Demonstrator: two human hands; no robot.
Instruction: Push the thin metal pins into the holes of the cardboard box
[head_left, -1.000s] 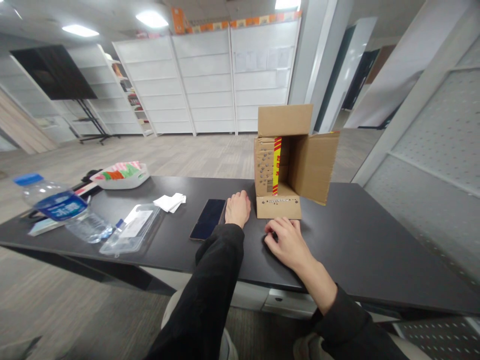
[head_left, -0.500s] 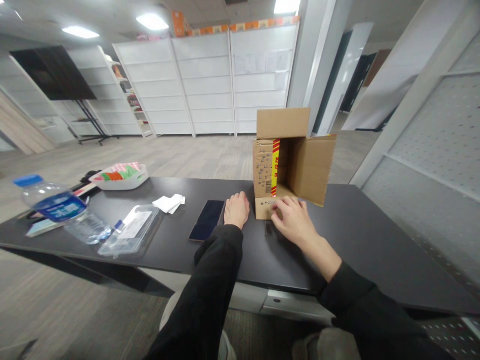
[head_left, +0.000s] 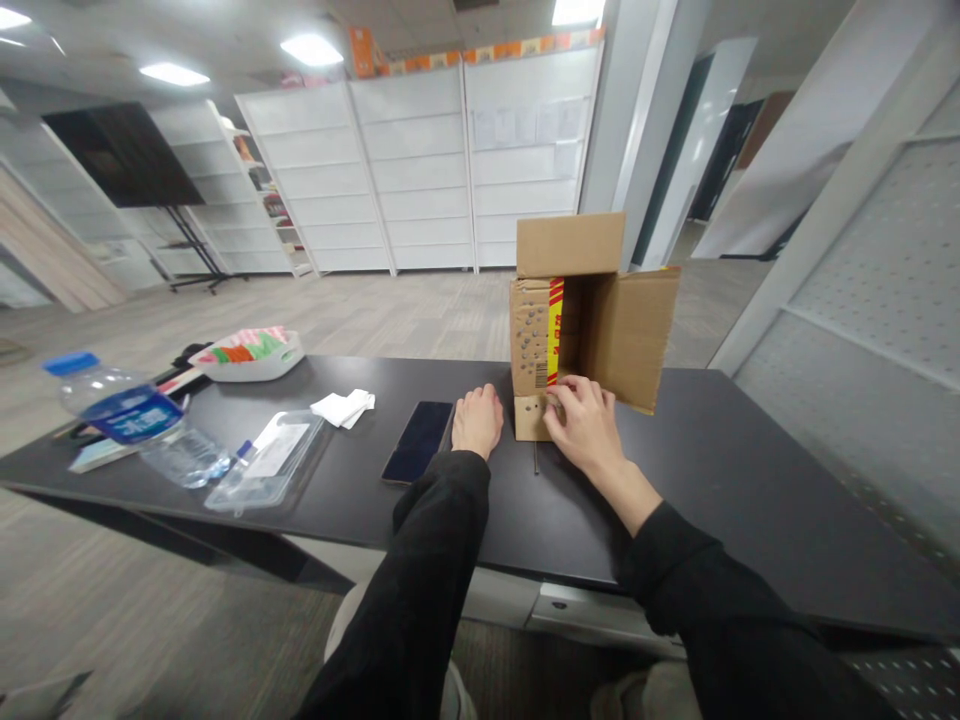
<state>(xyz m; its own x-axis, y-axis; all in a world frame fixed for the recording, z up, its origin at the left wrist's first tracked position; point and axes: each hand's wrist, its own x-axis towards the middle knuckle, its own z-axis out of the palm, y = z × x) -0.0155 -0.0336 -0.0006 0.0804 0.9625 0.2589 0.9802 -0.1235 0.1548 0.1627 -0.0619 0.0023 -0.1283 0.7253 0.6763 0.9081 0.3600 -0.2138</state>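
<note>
A brown cardboard box point(head_left: 529, 370) stands with its open side facing me, one flap raised on top and another swung out to the right. Small grey dots and a yellow-red tape strip mark its front. My right hand point(head_left: 589, 425) is at the lower front panel, thumb and index finger bent together against the cardboard near the tape's lower end. Whatever is between those fingertips is hidden. A thin dark rod point(head_left: 536, 460) projects below the box's front edge. Flat on the tabletop, my left hand point(head_left: 478, 420) rests between the box and a dark phone point(head_left: 418, 440), apparently holding nothing.
Left of the phone are a folded white tissue point(head_left: 345, 408), a clear plastic case point(head_left: 266, 465) and a tilted water bottle point(head_left: 139, 418). Farther back is a white basket point(head_left: 255, 368) with colourful packets. A perforated panel point(head_left: 885, 300) rises beyond the table's right side.
My right hand has risen slightly along the box front, and its fingertips have drawn closer to the tape's lower end. My left hand stays where it was. The view has shifted slightly.
</note>
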